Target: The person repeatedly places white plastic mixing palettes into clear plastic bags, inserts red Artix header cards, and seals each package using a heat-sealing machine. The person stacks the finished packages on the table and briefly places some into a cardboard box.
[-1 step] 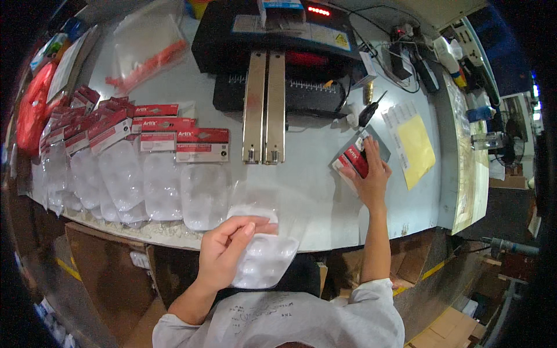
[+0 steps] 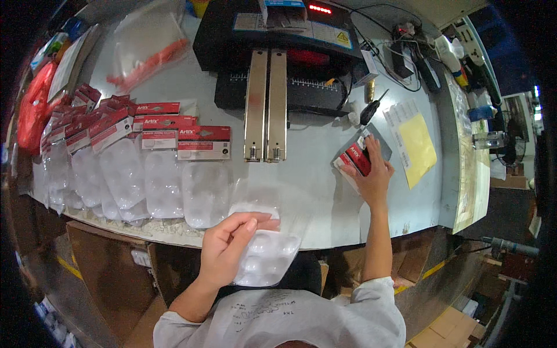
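Note:
My left hand (image 2: 225, 246) is closed on a white plastic paint palette (image 2: 264, 255) with round wells, in a clear bag, over the table's front edge. The bag's clear film spreads on the table beyond my fingers. On the right, my right hand (image 2: 374, 173) lies on a small pile of red, black and white header cards (image 2: 355, 160), thumb and fingers apart. The hand partly hides the pile. At the left, several bagged white palettes (image 2: 205, 194) lie overlapping, each topped by a red and white header card (image 2: 203, 142).
A black machine (image 2: 278, 35) with a red lit display stands at the back; two metal rails (image 2: 256, 110) jut from it toward me. Yellow label sheets (image 2: 418, 151) lie right of the cards, near a black-handled tool (image 2: 369, 112). Clear bags (image 2: 148, 46) lie back left.

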The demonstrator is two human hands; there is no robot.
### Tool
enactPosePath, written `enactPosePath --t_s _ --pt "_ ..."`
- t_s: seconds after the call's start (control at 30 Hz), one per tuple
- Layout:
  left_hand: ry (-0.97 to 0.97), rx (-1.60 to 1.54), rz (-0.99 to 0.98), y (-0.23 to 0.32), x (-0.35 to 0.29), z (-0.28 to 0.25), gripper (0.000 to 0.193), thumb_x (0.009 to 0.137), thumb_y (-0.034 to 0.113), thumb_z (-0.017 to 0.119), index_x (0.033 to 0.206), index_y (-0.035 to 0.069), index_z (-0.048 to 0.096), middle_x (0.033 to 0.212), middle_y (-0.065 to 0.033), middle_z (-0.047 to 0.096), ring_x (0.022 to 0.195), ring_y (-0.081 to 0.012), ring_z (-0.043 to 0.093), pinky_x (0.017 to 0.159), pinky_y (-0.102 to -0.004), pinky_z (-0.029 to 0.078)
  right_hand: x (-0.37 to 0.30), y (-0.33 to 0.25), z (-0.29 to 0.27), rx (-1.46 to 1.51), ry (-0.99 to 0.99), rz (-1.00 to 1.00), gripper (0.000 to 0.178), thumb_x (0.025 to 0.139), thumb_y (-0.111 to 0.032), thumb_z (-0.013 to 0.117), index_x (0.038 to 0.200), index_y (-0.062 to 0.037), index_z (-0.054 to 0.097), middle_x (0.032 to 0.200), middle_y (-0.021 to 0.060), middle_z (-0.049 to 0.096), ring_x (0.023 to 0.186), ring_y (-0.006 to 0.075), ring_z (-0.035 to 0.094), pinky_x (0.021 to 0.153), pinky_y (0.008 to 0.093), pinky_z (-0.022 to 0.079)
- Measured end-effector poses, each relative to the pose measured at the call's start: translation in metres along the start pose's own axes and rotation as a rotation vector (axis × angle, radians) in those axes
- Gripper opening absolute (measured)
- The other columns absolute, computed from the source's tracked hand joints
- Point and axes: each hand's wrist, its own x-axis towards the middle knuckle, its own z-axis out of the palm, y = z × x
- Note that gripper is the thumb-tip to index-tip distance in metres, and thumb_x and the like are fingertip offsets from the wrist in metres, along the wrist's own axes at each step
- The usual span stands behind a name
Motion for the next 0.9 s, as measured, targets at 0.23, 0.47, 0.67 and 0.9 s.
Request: enactPosePath --t_s 0.23,0.47,0.67,0.9 --pt "0.096 -0.019 0.044 0.002 0.005 0.004 0.029 0.092 0.014 0.049 0.108 -0.009 0.056 0.101 -0.0171 0.064 0.091 -0.0176 0.062 0.078 -0.0261 0.048 -0.012 -0.064 -0.053 0.417 -0.033 0.289 0.047 0.065 -0.038 0.077 0.099 -0.0065 0.065 0.089 0.0069 0.068 0.080 0.0190 0.063 0.074 0.0314 0.043" --pt "0.100 0.245 0.135 0.000 -0.001 0.001 0.019 0.091 0.012 0.053 0.099 -0.001 0.064 0.082 -0.0011 0.064 0.069 -0.0025 0.048 0.062 -0.0167 0.040 -0.012 -0.148 -0.073 0.713 -0.309 -0.105 0.029 0.071 -0.025 0.075 0.087 -0.0018 0.067 0.074 0.0112 0.065 0.059 0.0141 0.061 0.054 0.0259 0.046" --pt "0.146 0.391 0.117 0.000 0.001 -0.008 0.015 0.088 0.012 0.057 0.093 0.001 0.065 0.063 0.0027 0.057 0.056 -0.0016 0.041 0.051 -0.0178 0.035 -0.003 -0.153 -0.060 0.782 -0.291 -0.167 0.021 0.070 -0.019 0.076 0.076 -0.0009 0.067 0.062 0.0057 0.063 0.049 0.0080 0.055 0.045 0.0205 0.041" --pt "0.159 0.431 0.147 0.000 0.003 -0.009 0.014 0.086 0.014 0.060 0.090 0.001 0.066 0.059 0.0009 0.055 0.054 -0.0016 0.042 0.049 -0.0183 0.035 -0.008 -0.149 -0.053 0.775 -0.315 -0.224 0.021 0.066 -0.016 0.078 0.077 -0.0008 0.069 0.063 0.0048 0.064 0.051 0.0060 0.055 0.046 0.0188 0.041"
